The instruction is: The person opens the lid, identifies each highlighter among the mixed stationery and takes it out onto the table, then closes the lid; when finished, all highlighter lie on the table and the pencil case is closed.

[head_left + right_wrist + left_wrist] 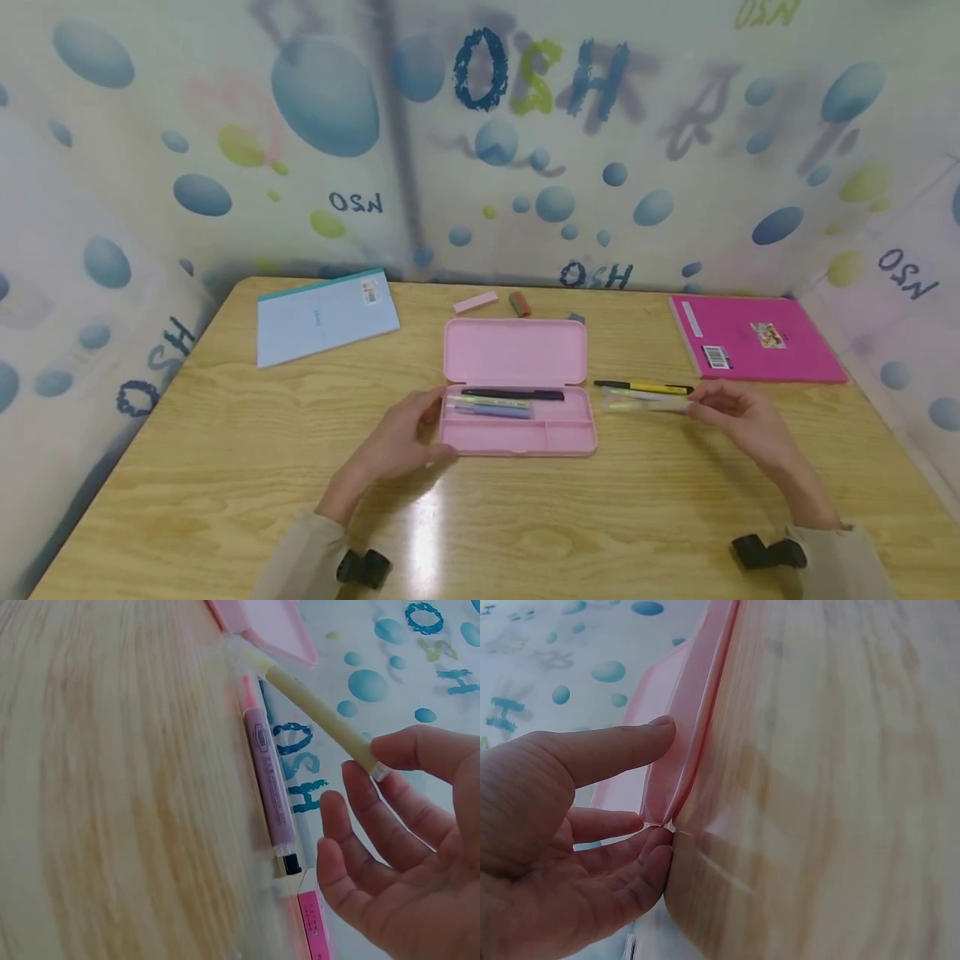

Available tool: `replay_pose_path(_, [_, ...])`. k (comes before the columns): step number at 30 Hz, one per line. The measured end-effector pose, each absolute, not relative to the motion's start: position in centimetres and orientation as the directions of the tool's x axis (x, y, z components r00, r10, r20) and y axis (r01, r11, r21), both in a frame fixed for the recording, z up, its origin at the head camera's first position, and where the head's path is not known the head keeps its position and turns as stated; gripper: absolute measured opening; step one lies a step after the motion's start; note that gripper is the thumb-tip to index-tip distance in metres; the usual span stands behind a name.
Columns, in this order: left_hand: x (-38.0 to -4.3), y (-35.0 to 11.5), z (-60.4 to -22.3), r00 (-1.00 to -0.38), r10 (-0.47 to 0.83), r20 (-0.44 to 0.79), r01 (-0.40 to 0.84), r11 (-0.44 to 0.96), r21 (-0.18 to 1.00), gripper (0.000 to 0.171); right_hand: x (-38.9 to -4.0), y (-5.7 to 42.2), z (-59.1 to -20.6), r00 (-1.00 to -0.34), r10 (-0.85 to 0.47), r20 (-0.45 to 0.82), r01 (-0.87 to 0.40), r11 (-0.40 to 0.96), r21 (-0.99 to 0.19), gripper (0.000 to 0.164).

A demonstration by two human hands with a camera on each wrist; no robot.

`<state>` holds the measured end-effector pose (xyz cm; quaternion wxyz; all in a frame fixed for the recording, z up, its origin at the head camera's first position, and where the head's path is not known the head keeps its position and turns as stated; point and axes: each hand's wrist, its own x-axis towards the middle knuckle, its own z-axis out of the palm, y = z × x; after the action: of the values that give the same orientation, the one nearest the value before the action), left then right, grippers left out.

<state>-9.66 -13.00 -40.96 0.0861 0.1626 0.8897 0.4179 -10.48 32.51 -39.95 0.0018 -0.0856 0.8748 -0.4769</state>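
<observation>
A pink pencil case (517,350) lies with its lid folded back on the table. My left hand (405,433) holds its left end, the thumb on the front wall and the fingertips at the end in the left wrist view. Inside the case are a black pen (517,394), a pale green pen (491,402) and a blue pen (495,411). To the right, my right hand (742,417) pinches a pale yellow highlighter (319,712) by one end between thumb and index finger. A purple highlighter (268,772) lies beyond it, alongside a yellow-and-black pen (648,387).
A light blue notebook (326,321) lies at the back left of the wooden table (225,467), and a magenta notebook (757,337) at the back right. Behind the case's lid are a pink eraser (476,302), a red-and-green eraser (520,304) and a small blue piece (576,317).
</observation>
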Motion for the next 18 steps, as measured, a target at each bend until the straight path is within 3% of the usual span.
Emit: replay_pose_path(18, [-9.6, -13.0, -41.0, -0.935, 0.354, -0.022, 0.214, 0.613, 0.760, 0.081, -10.8, 33.8, -40.3, -0.993, -0.115, -0.009, -0.084, 0.774, -0.627, 0.026])
